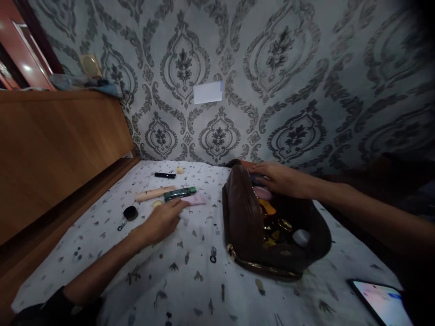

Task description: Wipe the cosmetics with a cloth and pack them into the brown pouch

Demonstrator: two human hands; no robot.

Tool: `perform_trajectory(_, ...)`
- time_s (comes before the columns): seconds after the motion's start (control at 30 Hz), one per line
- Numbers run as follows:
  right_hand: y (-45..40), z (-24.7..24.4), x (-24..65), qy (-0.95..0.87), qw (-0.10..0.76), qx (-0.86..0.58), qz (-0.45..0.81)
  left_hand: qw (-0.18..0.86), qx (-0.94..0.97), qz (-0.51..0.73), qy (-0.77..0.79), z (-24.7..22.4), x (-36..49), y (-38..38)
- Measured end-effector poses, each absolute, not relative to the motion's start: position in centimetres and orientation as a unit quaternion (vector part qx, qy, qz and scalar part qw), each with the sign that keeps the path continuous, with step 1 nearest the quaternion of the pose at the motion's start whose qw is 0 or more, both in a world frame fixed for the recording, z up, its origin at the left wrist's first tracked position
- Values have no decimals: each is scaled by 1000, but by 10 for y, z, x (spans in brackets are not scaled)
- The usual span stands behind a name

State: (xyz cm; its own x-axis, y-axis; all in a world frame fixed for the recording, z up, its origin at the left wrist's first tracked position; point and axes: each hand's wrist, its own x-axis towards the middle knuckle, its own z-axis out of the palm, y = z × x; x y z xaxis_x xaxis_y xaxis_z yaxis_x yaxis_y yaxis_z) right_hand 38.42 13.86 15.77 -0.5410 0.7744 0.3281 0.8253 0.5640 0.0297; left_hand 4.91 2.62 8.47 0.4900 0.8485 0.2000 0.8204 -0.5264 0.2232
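My left hand [163, 222] reaches over the bed sheet, its fingertips pinched at the near end of a pale pink tube [197, 199]. Just behind that tube lie a green bottle [179, 194] and a long beige tube [154, 194]. A small yellowish round item [157, 204] sits close to my left fingers. On the right stands an unzipped brown bag [239, 217]. My right hand [277, 177] is in its far end, fingers curled over a dark item [257, 179] that I cannot make out. Inside the bag show a pink item [263, 194], an orange-yellow item [268, 207] and a white round lid [301, 237].
Farther back lie a black pen-like stick [165, 175] and a small cream-coloured item [180, 170]. A black round container [130, 213] is at left. A lit phone [380, 302] lies front right. A wooden board [61, 158] borders the left, a patterned wall [217, 54] the back.
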Motion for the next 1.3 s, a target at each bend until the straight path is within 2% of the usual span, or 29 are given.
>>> perform_trajectory(0.07,118,167,388,-878,119,-461,-61,28,834,161,527,82,22,39)
perform_trajectory(0.1,104,172,388,-872,134,-467,-56,18,819,164,550,82,8,49)
perform_trajectory(0.23,35,174,367,-839,311,-446,-21,-25,752,128,646,88,-39,107)
perform_trajectory(0.3,1,164,346,-849,360,-385,23,-33,735,110,669,88,-52,139)
perform_trajectory(0.4,-31,137,312,-898,314,-290,108,-38,720,73,690,79,-58,178)
perform_trajectory(0.47,-40,114,293,-903,291,-277,150,-39,718,47,693,69,-56,196)
perform_trajectory(0.73,-26,26,260,-815,346,-369,282,-60,736,-14,674,37,-57,215)
perform_trajectory(0.83,-18,8,249,-777,342,-406,339,-69,732,-28,678,34,-64,212)
perform_trajectory(1.0,-11,-9,240,-683,386,-433,443,-60,729,-45,680,32,-71,205)
perform_trajectory(1.1,-11,-12,242,-673,387,-439,452,-48,737,-50,672,33,-73,201)
perform_trajectory(1.3,-14,-9,245,-739,365,-431,367,-14,742,-55,668,44,-74,194)
